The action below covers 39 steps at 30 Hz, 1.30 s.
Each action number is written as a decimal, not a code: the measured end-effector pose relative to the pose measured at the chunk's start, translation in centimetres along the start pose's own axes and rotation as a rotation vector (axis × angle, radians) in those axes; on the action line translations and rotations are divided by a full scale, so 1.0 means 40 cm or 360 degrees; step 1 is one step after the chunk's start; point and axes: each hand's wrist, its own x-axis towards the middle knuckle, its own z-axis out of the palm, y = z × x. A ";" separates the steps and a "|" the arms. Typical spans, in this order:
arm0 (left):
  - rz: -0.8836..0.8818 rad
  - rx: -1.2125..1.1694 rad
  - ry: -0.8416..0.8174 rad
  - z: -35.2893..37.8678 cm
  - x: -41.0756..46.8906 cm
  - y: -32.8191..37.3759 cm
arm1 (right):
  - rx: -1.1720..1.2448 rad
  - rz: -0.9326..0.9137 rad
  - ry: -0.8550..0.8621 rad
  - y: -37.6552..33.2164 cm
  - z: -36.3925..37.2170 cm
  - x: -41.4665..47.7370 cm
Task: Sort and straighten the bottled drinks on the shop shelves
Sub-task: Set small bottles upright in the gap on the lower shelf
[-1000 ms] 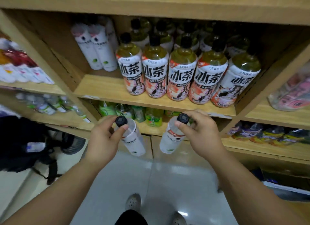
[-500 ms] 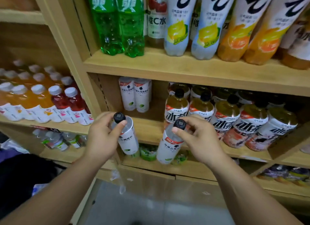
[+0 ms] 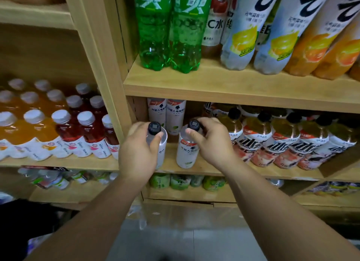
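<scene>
My left hand (image 3: 137, 153) grips the neck of a white-labelled bottle with a black cap (image 3: 160, 144). My right hand (image 3: 211, 142) holds a second bottle of the same kind (image 3: 187, 153) by its cap and neck. Both bottles stand at the front left of the middle wooden shelf (image 3: 204, 167). Two matching white bottles (image 3: 166, 112) stand behind them at the back of the shelf. A row of black-capped tea bottles (image 3: 272, 144) fills the shelf to the right of my right hand.
The shelf above carries green bottles (image 3: 169, 36), lemon-labelled bottles (image 3: 259, 33) and orange ones (image 3: 321, 46). The left bay holds orange and red drinks with white caps (image 3: 58, 128). Small green bottles (image 3: 181, 182) sit on the shelf below. A wooden upright (image 3: 101, 52) divides the bays.
Both hands have carried the two white bottles up from below and forward onto the front left of the middle shelf. The view has risen towards the upper shelves.
</scene>
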 end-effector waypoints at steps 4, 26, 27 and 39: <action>-0.0048 0.0150 -0.0072 -0.003 0.016 -0.003 | -0.0026 0.0071 -0.0020 -0.002 0.028 0.026; -0.0355 -0.0271 0.0094 0.098 -0.203 -0.124 | 0.0389 0.0554 -0.0208 0.159 0.155 -0.156; -0.0417 -0.0239 0.0086 0.112 -0.210 -0.132 | 0.0388 0.0559 -0.0194 0.163 0.161 -0.154; -0.0812 -0.0241 0.0320 0.223 -0.199 -0.137 | 0.0221 0.0444 -0.0160 0.219 0.210 -0.070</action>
